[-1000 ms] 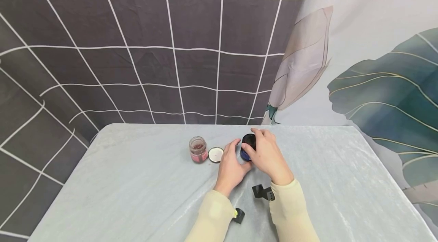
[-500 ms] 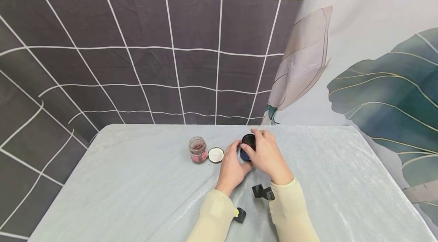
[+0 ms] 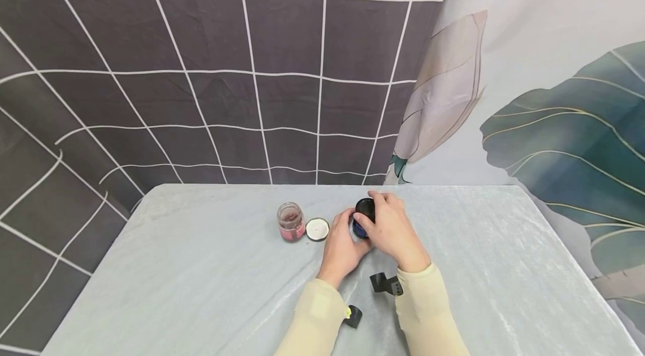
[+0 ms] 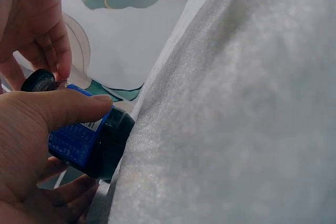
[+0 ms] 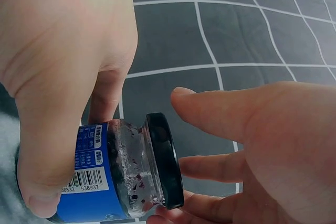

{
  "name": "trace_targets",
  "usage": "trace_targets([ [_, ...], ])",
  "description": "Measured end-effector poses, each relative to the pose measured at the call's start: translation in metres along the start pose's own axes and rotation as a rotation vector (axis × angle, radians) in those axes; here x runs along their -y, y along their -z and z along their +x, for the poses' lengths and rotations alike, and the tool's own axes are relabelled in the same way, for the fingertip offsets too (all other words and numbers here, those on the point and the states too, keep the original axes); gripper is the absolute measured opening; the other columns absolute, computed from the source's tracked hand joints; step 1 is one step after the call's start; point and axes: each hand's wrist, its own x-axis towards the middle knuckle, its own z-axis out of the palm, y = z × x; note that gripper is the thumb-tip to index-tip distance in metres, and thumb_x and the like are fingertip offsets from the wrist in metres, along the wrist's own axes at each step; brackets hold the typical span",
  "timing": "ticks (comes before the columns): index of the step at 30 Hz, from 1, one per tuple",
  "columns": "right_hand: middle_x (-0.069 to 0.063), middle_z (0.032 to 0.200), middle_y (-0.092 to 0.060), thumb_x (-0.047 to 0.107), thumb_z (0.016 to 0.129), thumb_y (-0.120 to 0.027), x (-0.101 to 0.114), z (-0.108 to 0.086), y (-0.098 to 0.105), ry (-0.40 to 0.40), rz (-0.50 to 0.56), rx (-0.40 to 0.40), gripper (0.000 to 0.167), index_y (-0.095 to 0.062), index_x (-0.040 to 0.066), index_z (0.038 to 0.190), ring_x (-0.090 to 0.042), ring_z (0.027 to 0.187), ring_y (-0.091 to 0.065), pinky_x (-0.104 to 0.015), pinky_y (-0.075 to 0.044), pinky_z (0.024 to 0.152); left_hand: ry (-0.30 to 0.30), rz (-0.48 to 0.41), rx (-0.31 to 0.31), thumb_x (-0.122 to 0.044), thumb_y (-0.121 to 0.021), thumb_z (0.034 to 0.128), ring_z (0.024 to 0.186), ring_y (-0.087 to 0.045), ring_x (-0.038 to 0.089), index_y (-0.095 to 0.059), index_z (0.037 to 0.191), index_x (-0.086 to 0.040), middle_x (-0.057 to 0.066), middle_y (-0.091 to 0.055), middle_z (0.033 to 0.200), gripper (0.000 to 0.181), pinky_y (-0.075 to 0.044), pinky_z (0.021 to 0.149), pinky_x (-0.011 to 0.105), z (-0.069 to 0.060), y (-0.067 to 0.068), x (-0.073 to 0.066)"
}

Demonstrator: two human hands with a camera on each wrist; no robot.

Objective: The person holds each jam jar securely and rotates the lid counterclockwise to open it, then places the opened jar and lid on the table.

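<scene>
A glass jar with a blue label [image 5: 89, 198] and a black lid [image 5: 165, 161] stands on the table. My left hand [image 3: 341, 249] grips its body, the thumb lying across the label in the left wrist view. My right hand [image 3: 398, 233] is at the lid. In the right wrist view its thumb is apart from the rim, and its spread fingers reach the lid's far side, the lower ones touching or almost touching it. To the left stands an uncovered glass jar [image 3: 291, 223] with a pink label and dark contents. Beside it lies a round lid [image 3: 317, 229], white inside up.
A pale grey cloth covers the table [image 3: 201, 272]. Behind it hangs a dark curtain [image 3: 211, 93] with white grid lines, and a leaf-printed curtain [image 3: 504, 65] hangs at the right. Black wrist mounts [image 3: 354, 317] stick out from both sleeves.
Both hands keep almost the same place around the blue-labelled jar. The head view has shifted very slightly. The uncovered jar and the loose lid have not moved.
</scene>
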Motion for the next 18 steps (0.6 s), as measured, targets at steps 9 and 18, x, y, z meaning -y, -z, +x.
trace_targets([
  [9,-0.036,0.133,-0.049,0.024,0.095,-0.068,0.0006,-0.0003,-0.0016,-0.006,0.001,0.007,0.060,-0.048,-0.010,0.140,-0.050,0.125,-0.044,-0.058,-0.042,0.101,-0.008,0.022,0.007,-0.028,-0.081,0.0785,0.124,-0.057,0.031,-0.054,0.138,-0.004,0.015,-0.057,0.134,0.069,-0.045,0.103,0.046,0.0020,-0.0018,0.0031],
  [18,-0.036,0.134,-0.049,0.025,0.096,-0.067,0.0003,0.0003,-0.0027,-0.006,-0.010,0.013,0.060,-0.048,-0.010,0.141,-0.049,0.125,-0.044,-0.058,-0.041,0.102,-0.008,0.023,0.011,-0.029,-0.079,0.0789,0.125,-0.056,0.032,-0.054,0.138,-0.003,0.014,-0.059,0.134,0.069,-0.044,0.104,0.048,0.0034,-0.0046,0.0036],
])
